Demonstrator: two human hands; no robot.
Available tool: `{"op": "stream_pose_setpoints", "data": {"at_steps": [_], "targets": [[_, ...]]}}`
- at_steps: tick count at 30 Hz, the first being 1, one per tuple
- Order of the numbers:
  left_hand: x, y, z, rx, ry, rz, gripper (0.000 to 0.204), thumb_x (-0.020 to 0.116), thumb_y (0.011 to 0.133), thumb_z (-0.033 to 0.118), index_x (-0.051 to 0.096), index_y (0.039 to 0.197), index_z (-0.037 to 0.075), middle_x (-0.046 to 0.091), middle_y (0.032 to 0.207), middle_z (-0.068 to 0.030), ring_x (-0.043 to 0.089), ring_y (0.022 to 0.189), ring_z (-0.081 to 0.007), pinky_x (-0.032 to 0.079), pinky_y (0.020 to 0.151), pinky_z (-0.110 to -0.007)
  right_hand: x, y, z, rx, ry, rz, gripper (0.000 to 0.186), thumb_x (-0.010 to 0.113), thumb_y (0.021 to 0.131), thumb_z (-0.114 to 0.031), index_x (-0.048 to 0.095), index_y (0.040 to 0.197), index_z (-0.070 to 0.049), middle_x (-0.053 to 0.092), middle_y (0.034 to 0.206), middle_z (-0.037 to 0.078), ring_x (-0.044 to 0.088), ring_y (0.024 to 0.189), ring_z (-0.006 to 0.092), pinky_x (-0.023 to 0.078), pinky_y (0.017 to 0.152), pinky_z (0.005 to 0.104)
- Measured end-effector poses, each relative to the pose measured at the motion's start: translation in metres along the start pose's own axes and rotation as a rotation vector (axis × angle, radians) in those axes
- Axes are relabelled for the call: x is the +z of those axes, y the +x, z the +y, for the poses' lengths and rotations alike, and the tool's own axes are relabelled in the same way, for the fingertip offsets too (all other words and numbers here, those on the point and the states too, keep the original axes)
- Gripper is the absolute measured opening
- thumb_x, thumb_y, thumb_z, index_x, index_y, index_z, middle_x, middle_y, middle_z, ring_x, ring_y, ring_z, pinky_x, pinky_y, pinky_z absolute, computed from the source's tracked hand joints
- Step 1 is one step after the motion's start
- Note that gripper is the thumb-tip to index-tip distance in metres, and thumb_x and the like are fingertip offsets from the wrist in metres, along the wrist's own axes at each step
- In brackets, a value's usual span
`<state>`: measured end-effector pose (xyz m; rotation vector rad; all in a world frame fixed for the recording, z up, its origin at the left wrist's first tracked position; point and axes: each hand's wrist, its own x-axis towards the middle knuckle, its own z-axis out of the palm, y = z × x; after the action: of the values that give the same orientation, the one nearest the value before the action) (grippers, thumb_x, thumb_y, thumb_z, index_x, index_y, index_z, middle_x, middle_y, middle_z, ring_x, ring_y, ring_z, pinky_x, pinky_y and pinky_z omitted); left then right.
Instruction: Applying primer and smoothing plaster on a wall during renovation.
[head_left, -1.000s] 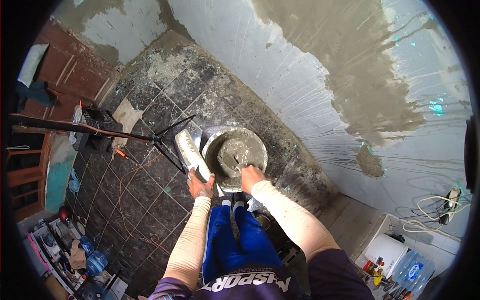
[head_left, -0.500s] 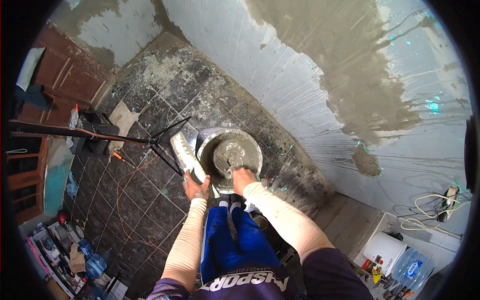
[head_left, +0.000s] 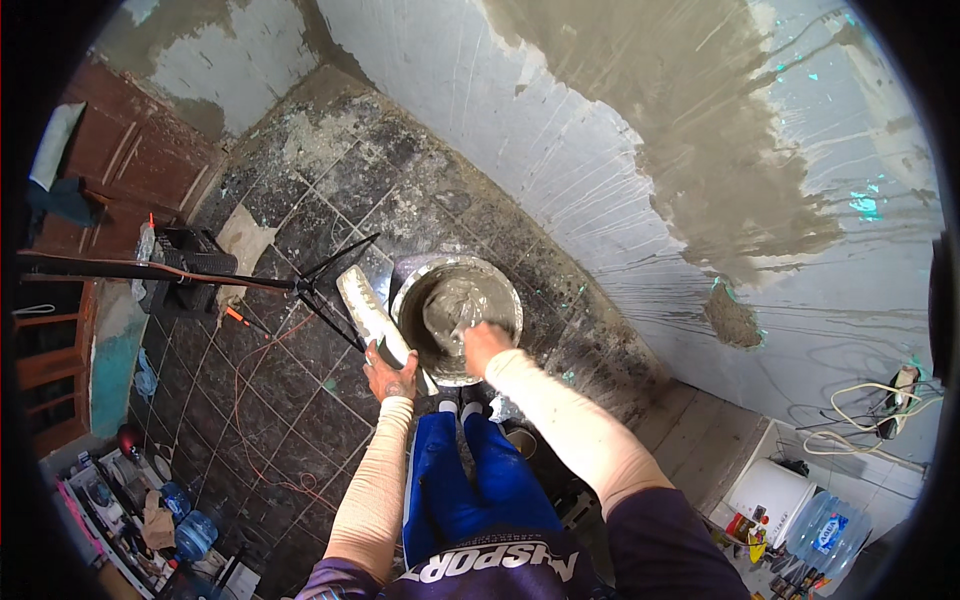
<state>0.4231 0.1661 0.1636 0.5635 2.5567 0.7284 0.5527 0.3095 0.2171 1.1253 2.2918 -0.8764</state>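
My left hand [head_left: 390, 374] is closed around a long, pale plastering float [head_left: 367, 307]. Its narrow blade, smeared at the far end, slants up beside the left rim of a round bucket [head_left: 402, 347]. Wet grey mortar [head_left: 455, 305] lies inside the bucket, with swirled ridges on its surface. Over the bucket's near right part, my right hand [head_left: 487, 346] is closed in a grip. What it holds is hidden beneath the fingers and blurred.
A black tripod [head_left: 303, 287] stands left of the bucket, its pole stretching left. An orange cord [head_left: 238, 420] crosses the tiled floor [head_left: 300, 385]. A wall [head_left: 590, 150] partly coated with grey plaster rises at right. Water jugs [head_left: 195, 533] sit among clutter at lower left.
My right hand has shifted slightly within the bucket, and the mortar's surface has changed shape. The left hand keeps the float in nearly the same place.
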Motion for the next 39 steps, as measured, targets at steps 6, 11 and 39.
{"op": "stream_pose_setpoints", "data": {"at_steps": [6,11,39], "targets": [[-0.004,0.000,-0.003,0.022,0.005,0.036,0.083,0.077,0.067,0.035,0.033,0.134,0.014,0.049,0.117,-0.0290,0.050,0.106,-0.0459,0.043,0.091,-0.049,-0.004,-0.025,0.014,-0.095,-0.097,-0.042,0.015,0.063,0.071,-0.007,0.068,0.084,-0.001,0.067,0.088,0.021,0.066,0.087,0.0357,0.054,0.077,0.0425],[-0.006,-0.001,0.004,-0.086,-0.011,-0.053,0.080,0.077,0.068,0.033,0.034,0.133,0.014,0.049,0.126,-0.0193,0.046,0.114,-0.0418,0.038,0.096,-0.047,-0.021,-0.006,0.040,-0.025,-0.133,0.098,0.014,0.063,0.072,-0.009,0.070,0.083,-0.002,0.067,0.089,0.021,0.066,0.086,0.0354,0.054,0.078,0.0427],[-0.006,0.000,0.004,-0.037,0.020,0.034,0.083,0.078,0.065,0.034,0.034,0.134,0.017,0.050,0.114,-0.0273,0.053,0.102,-0.0450,0.045,0.088,-0.049,0.011,-0.021,-0.016,-0.061,0.033,-0.096,0.032,0.064,0.070,-0.009,0.062,0.101,0.001,0.065,0.093,0.025,0.064,0.093,0.0380,0.052,0.083,0.0428]]}}
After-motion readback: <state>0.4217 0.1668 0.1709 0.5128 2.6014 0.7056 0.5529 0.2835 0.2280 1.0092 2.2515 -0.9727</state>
